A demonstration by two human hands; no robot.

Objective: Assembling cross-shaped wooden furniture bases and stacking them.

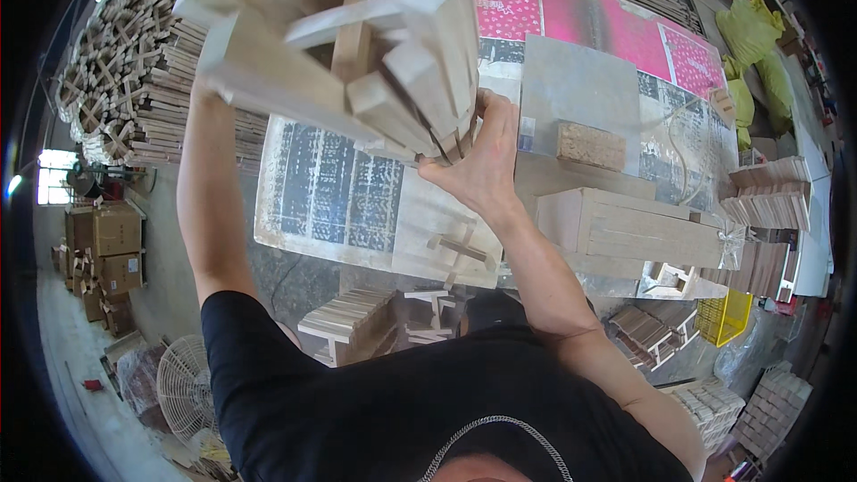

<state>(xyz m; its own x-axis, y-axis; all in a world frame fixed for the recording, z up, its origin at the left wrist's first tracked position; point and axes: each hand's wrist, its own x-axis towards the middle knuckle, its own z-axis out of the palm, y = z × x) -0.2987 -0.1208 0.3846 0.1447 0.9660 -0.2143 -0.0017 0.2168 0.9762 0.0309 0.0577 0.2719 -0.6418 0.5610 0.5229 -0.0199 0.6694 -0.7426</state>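
Note:
In front of me a stack of pale wooden frame pieces point(361, 31), with slats and crossbars, is raised and tilted above the bench, partly blurred. My right hand point(482, 161) is closed around its lower right end, thumb and fingers on opposite sides. The heel of my left hand point(212, 94) meets the stack's left end; the wood hides its fingers. Below the stack, a small crossed wooden piece point(462, 250) lies on a pale sheet at the near edge of the workbench point(312, 187).
To the right on the bench are a long cardboard-coloured block point(647, 232), a brown rectangular block point(591, 145) and a grey board point(576, 76). Many wooden crosses point(112, 80) are piled at far left. Stacked wood point(348, 321), a fan point(186, 384) and a yellow crate point(725, 317) stand nearby.

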